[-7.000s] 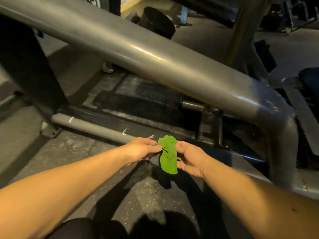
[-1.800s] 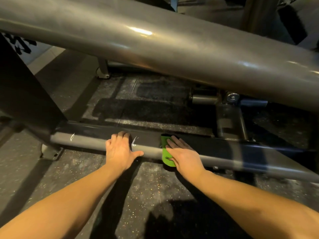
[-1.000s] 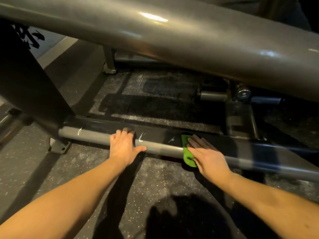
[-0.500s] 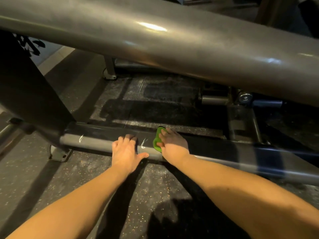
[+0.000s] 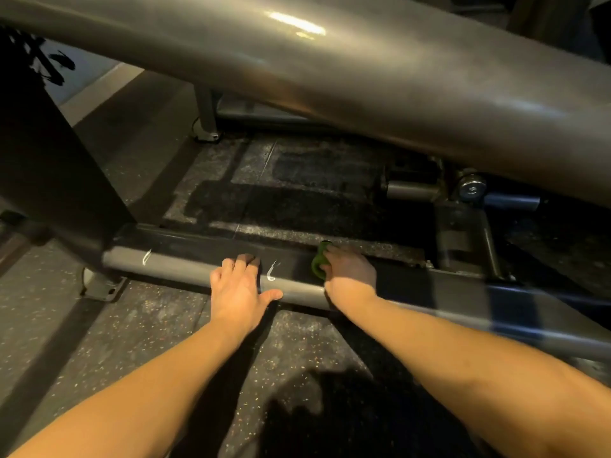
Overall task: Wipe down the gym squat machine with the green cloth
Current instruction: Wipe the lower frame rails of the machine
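Right hand (image 5: pixel 350 272) is now sitting on the low base rail (image 5: pixel 185 269) much closer to the left hand (image 5: pixel 239 292) than a second ago, when it was further right along the rail.
Its fingers were lying flat over the green cloth (image 5: pixel 318 264) then. Now they are curling round it, gripping it bunched, with only a green wad poking out on the hand's left side.
The cloth is pressing on the top, far side of the rail, just right of the white scuff mark (image 5: pixel 271 271). Seven seconds back it was hanging in the air between both hands.
Left hand is staying put, lying palm-down on the rail with fingers straight and together and thumb splayed along the near edge, holding nothing. The scuff is showing between the two hands.
A second scuff (image 5: pixel 146 257) is showing near the rail's left end, above the foot bracket (image 5: pixel 102 287).
The big upper tube (image 5: pixel 363 77) is crossing overhead, and the speckled rubber floor (image 5: pixel 148 325) is lying in front of the rail.
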{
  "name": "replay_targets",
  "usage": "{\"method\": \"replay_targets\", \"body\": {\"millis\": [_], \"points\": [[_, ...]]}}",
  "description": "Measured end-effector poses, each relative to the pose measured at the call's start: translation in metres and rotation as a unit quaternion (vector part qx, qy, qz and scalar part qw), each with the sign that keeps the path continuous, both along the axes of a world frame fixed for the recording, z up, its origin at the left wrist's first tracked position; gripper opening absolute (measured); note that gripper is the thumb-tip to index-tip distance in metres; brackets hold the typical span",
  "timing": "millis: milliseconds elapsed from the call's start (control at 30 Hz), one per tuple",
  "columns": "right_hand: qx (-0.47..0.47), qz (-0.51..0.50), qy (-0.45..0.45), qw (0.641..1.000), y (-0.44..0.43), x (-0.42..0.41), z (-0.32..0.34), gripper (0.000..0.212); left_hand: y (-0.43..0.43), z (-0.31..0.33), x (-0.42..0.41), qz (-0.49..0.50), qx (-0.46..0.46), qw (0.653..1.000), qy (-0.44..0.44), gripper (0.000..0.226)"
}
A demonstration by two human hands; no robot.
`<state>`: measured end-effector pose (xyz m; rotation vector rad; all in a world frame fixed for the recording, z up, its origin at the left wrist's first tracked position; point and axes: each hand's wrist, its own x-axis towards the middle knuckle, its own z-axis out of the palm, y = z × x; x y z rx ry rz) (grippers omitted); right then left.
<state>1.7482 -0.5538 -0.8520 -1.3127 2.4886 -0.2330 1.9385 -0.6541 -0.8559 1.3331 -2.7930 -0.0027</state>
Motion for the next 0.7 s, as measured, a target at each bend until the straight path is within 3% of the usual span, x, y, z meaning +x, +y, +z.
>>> {"method": "replay_targets", "body": {"millis": [133, 233, 367, 533, 700], "points": [[0.019, 0.008, 0.022, 1.000, -0.022, 0.012, 0.006, 0.030, -0.003, 0.007, -0.003, 0.001, -0.002, 1.000, -0.027, 0.082], [0.012, 0.029, 0.006, 0.999, 0.018, -0.011, 0.007, 0.044, -0.006, 0.007, -0.003, -0.006, -0.001, 1.000, -0.030, 0.081], [-0.024, -0.017, 0.004, 1.000, 0.074, -0.045, 0.003, 0.043, -0.007, 0.005, -0.005, -0.004, -0.002, 1.000, -0.026, 0.080], [0.002, -0.062, -0.005, 0.998, 0.035, -0.022, 0.008, 0.042, -0.004, 0.003, -0.006, 0.008, 0.003, 1.000, -0.015, 0.081], [0.051, 0.095, 0.005, 0.994, -0.037, 0.025, 0.005, 0.051, -0.005, 0.008, -0.006, 0.008, 0.003, 1.000, -0.024, 0.083]]}}
